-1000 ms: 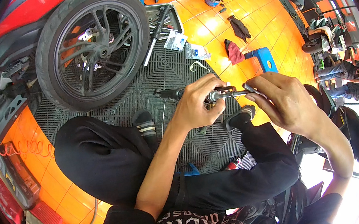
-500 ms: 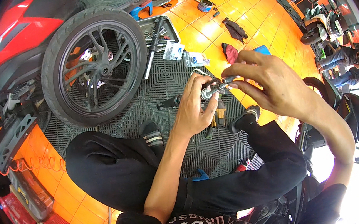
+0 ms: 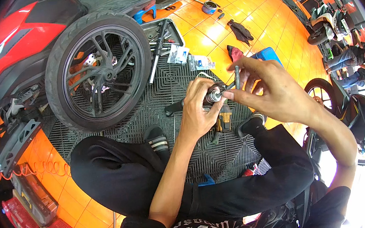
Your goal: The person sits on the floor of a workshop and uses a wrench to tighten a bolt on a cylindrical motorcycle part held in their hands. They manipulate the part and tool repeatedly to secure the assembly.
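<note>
Metal cylindrical part (image 3: 213,96) was gripped in the closed left hand (image 3: 197,108), while a thin rod (image 3: 237,77) was pinched by the right hand (image 3: 273,89) above the black floor mat (image 3: 154,103).

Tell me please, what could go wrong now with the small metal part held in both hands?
The small metal part is pinched only by fingertips of the left hand and right hand; it might slip. A dropped piece could lodge in the grid mat. The pliers below lie near the foot.
</note>
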Demonstrator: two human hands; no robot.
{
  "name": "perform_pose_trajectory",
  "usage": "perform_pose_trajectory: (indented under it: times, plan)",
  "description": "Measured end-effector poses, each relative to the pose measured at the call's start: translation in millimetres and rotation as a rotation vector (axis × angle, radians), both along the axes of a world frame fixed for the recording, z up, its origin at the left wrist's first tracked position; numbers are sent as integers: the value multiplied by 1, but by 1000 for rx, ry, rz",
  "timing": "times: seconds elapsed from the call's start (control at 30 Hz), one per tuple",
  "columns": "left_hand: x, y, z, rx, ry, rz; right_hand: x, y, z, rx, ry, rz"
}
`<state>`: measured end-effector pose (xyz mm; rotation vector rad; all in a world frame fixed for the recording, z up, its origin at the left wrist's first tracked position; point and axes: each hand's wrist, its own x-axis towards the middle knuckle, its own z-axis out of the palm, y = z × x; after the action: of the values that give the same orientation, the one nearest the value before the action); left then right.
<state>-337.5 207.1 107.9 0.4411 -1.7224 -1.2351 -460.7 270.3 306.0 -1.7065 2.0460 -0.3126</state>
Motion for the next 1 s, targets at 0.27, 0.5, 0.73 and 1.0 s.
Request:
perform_pose_trajectory:
  times: [0.27, 0.5, 0.73, 1.0]
  plan:
    - [-4, -6, 11, 20, 97, -119, 16, 2, 4, 54, 112, -71]
    - [-10, -1, 6, 77, 32, -229, 6, 4, -1, -3, 207, 21]
    - [-9, -2, 1, 40, -2, -217, 5, 4, -1, -31, 218, 110]
    - [-9, -5, 0, 30, 47, -216, 1, 3, -1, -80, 410, 264]
